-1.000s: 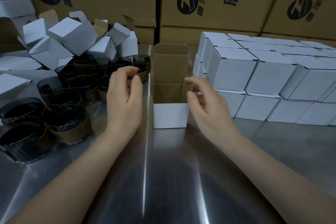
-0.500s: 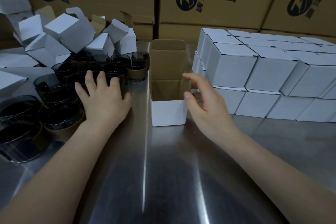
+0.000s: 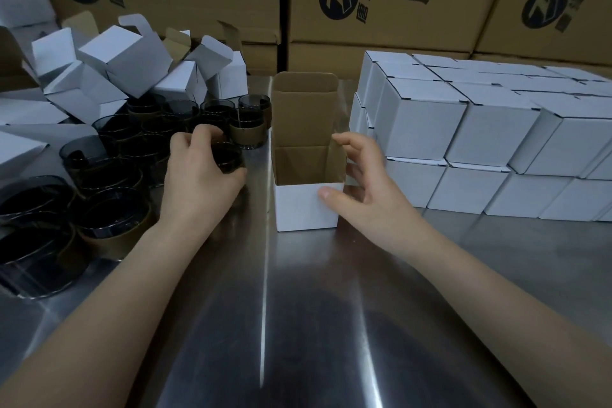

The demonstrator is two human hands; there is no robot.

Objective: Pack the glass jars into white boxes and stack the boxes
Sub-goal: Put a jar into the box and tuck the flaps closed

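Left grip (image 3: 202, 172) closed around jar (image 3: 228, 157), just left of open box (image 3: 306, 205); right grip (image 3: 357, 189) spread wide, steadying box, mouth up.

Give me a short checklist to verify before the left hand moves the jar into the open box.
1. Open box upright, lid flap raised: ok.
2. Box inside free of any jar: ok, as far as visible.
3. Right hand steadies the box, thumb on its front wall: ok.
4. Left hand closed around a jar: ok; firmness of grip: cannot tell.
5. Jar lifted off the table: cannot tell.
6. Path from jar to box clear: ok.
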